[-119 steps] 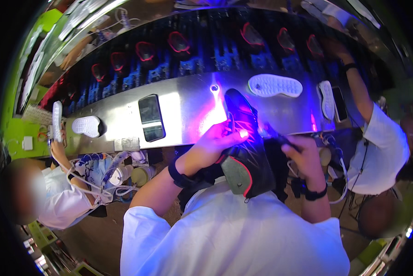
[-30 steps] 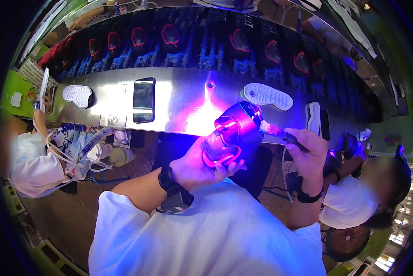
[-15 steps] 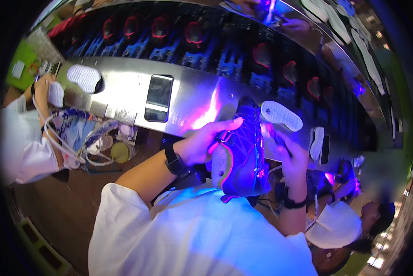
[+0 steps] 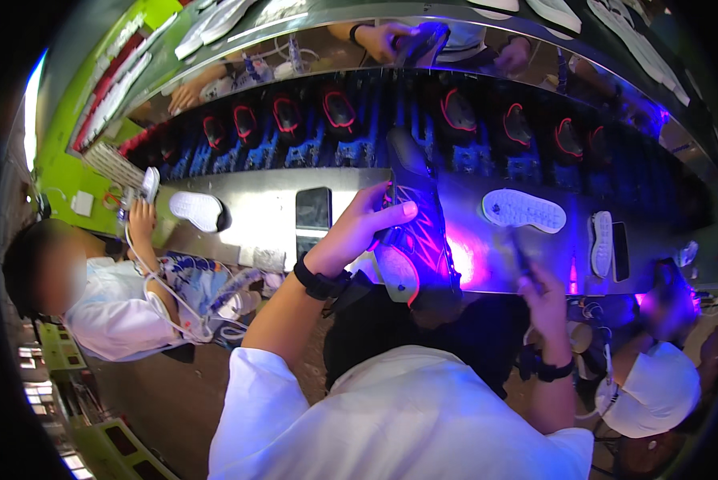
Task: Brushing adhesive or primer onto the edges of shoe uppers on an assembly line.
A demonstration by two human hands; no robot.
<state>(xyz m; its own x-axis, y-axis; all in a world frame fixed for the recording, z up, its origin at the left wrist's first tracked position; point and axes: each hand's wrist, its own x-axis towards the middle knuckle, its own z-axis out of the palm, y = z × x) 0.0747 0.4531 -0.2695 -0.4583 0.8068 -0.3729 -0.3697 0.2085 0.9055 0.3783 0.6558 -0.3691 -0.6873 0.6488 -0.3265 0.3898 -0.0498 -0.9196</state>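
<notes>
My left hand (image 4: 357,232) is closed on a dark shoe upper (image 4: 424,220) with pink-red line patterns, thumb across its side. The shoe is tilted, toe pointing away, over the metal bench edge and lit by violet light. To its right, my right hand (image 4: 548,300) is closed around a thin dark tool (image 4: 520,254), smeared by motion, so its kind cannot be made out. That tool is apart from the shoe. Just beyond it, a white shoe sole (image 4: 524,210) lies on the bench.
The metal bench (image 4: 251,188) carries a black phone (image 4: 313,212), another white sole (image 4: 196,210) and, at right, a sole (image 4: 602,244) beside a second phone (image 4: 620,251). Behind runs a rack with several red-edged dark shoes (image 4: 339,110). Co-workers sit left (image 4: 123,308) and right (image 4: 655,388).
My head view has shifted, so the bench sits differently in the picture. The right hand and its tool have moved away from the shoe; the left hand keeps hold of it.
</notes>
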